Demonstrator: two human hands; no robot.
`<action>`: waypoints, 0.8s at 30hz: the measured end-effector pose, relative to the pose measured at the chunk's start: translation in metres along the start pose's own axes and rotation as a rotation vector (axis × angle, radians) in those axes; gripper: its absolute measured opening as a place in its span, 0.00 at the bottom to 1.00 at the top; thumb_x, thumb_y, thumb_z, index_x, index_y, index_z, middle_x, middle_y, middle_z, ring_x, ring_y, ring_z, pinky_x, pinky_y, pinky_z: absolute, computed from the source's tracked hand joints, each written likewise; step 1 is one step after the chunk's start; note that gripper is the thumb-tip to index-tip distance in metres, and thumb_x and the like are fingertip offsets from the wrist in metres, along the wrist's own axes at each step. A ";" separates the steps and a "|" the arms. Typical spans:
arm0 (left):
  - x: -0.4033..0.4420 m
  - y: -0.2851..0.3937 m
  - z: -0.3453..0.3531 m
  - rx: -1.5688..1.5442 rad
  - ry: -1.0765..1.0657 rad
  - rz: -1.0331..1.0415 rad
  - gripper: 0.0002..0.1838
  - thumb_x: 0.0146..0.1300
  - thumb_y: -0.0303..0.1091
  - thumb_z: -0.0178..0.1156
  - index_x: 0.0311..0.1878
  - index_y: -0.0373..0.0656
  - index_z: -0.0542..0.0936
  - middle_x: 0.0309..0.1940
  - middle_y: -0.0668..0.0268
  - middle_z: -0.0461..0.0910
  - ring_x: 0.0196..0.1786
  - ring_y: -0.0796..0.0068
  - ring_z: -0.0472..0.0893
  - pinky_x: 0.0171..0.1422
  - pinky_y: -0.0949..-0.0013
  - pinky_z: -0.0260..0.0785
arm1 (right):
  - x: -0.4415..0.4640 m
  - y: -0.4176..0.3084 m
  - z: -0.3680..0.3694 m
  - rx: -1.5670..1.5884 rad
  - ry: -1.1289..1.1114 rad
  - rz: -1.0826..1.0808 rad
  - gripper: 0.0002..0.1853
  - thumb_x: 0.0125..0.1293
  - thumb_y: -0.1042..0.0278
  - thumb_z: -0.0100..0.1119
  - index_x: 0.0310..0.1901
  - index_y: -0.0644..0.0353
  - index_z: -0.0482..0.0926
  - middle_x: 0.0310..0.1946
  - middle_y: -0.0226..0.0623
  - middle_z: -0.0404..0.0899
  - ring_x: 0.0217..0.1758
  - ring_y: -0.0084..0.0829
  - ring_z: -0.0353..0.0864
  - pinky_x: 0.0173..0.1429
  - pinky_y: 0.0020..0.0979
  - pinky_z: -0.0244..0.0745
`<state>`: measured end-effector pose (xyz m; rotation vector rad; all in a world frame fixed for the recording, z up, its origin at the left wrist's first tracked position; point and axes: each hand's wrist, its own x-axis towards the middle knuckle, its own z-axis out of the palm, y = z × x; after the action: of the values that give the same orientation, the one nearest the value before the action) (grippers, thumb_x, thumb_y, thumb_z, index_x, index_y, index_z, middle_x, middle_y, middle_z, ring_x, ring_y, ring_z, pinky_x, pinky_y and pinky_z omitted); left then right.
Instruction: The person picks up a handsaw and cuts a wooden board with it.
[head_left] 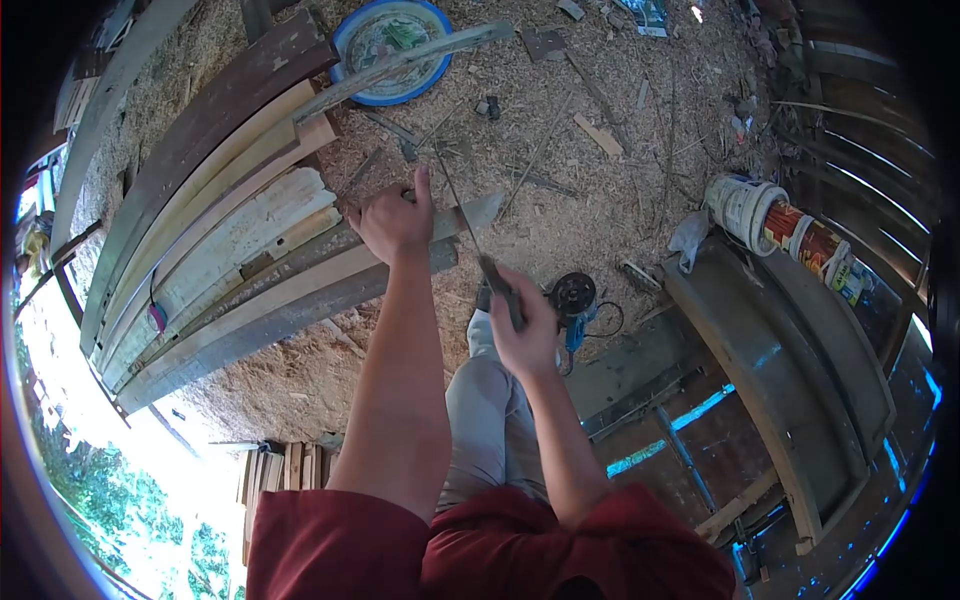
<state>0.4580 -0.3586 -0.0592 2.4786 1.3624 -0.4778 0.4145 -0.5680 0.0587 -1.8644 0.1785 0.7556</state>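
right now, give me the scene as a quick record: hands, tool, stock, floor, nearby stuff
left hand: at the planks, thumb raised; exact contact unclear
right hand: closed around the handle of a long, thin-bladed tool
blade: points away from the person, tip near the left hand
stock: planks lying side by side
floor: wood shavings
beside right hand: blue power tool
farther off: blue-rimmed basin, white bucket

There is one left hand (393,218), one right hand (526,325) and one blade (457,200). One basin (391,99), one power tool (574,298) and at least five planks (240,225) lie around.
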 end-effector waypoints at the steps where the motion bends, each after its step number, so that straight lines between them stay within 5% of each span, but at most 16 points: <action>1: -0.004 0.001 -0.001 -0.003 -0.001 -0.004 0.43 0.77 0.79 0.43 0.51 0.53 0.96 0.49 0.52 0.93 0.62 0.55 0.87 0.86 0.49 0.58 | 0.015 -0.004 0.005 -0.020 -0.027 0.035 0.24 0.77 0.74 0.61 0.73 0.63 0.79 0.34 0.26 0.81 0.33 0.11 0.74 0.39 0.19 0.70; 7: 0.004 0.002 -0.001 0.022 -0.008 -0.002 0.42 0.77 0.78 0.44 0.50 0.53 0.96 0.48 0.53 0.93 0.60 0.56 0.87 0.86 0.50 0.57 | -0.030 0.018 0.002 0.152 0.070 -0.105 0.24 0.78 0.74 0.61 0.73 0.64 0.78 0.33 0.21 0.79 0.31 0.09 0.71 0.36 0.18 0.67; 14: 0.000 0.002 0.000 -0.001 0.008 -0.012 0.40 0.78 0.76 0.45 0.49 0.54 0.96 0.50 0.54 0.92 0.63 0.58 0.86 0.86 0.50 0.56 | -0.003 0.015 0.017 0.140 0.059 -0.009 0.24 0.77 0.76 0.62 0.73 0.64 0.78 0.32 0.21 0.79 0.32 0.09 0.72 0.37 0.18 0.67; 24: 0.001 0.002 -0.004 -0.029 -0.026 -0.017 0.39 0.79 0.74 0.45 0.47 0.53 0.96 0.43 0.54 0.93 0.60 0.54 0.87 0.86 0.50 0.55 | -0.036 0.006 0.002 0.083 0.066 -0.019 0.25 0.76 0.74 0.62 0.73 0.62 0.78 0.38 0.28 0.85 0.33 0.13 0.77 0.39 0.22 0.73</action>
<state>0.4612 -0.3574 -0.0562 2.4312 1.3721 -0.4890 0.3826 -0.5768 0.0748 -1.8112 0.2305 0.6645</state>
